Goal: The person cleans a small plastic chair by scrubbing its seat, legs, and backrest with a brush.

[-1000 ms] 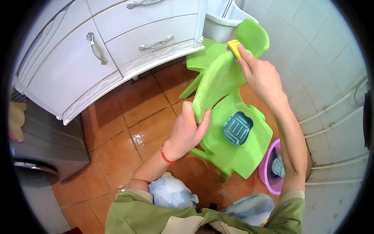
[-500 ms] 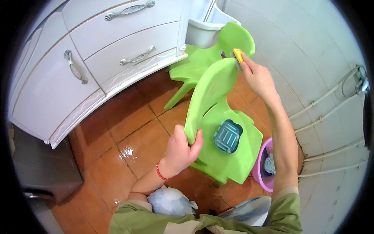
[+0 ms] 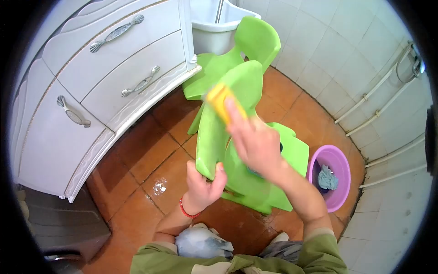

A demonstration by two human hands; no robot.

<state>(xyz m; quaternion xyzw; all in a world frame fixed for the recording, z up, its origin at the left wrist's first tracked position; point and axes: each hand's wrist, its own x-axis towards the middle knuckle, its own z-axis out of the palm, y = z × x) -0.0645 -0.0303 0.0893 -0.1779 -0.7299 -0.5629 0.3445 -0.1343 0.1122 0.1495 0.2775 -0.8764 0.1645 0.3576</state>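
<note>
"So, why's the left hand [image 3: 204,185] closed round the near end of the backrest [image 3: 210,144]?"
"Likely to steady the chair [image 3: 296,150], left of the basin [image 3: 342,185], while the right hand [image 3: 259,142] grips the scrubber [image 3: 220,101]."

Behind the near chair [image 3: 244,180], from my remote post, I see a second chair [image 3: 261,39], with a tub [image 3: 212,34] farther back. Left of the near chair stands a cabinet [image 3: 132,68]; right of it, a basin [image 3: 338,156] with a cloth [image 3: 327,177] inside, then a tiled wall [image 3: 315,50]. The left hand [image 3: 204,186] is on the near chair's closest backrest corner; the right hand [image 3: 258,142], above its seat, has a scrubber [image 3: 222,101] at the backrest.
</note>
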